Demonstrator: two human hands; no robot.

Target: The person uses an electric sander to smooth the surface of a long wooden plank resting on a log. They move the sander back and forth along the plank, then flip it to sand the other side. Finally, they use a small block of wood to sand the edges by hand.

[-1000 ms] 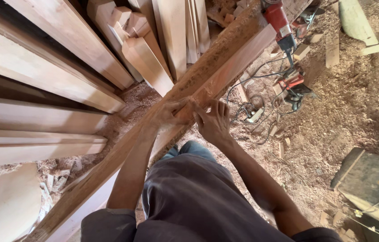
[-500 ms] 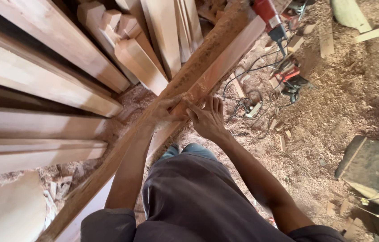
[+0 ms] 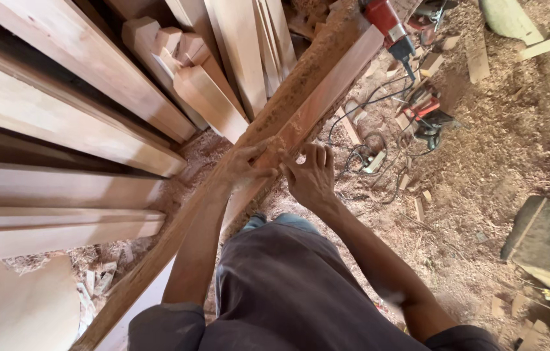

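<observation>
One long reddish beam (image 3: 301,110) of rough, dusty wood runs diagonally from the lower left up to the upper right, leaning over the sawdust floor (image 3: 502,149). The left hand (image 3: 245,166) lies curled on the beam's upper face, and the right hand (image 3: 310,175) grips its right edge with bent fingers. Left of the beam stand several pale, smooth planks (image 3: 80,84); right of it lie two red power tools (image 3: 388,23) with tangled cords.

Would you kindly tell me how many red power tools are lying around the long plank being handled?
2. One red power tool lies at the plank's far end, top centre; a second red tool sits on the sawdust floor to its right among cables. Others may be hidden.
</observation>
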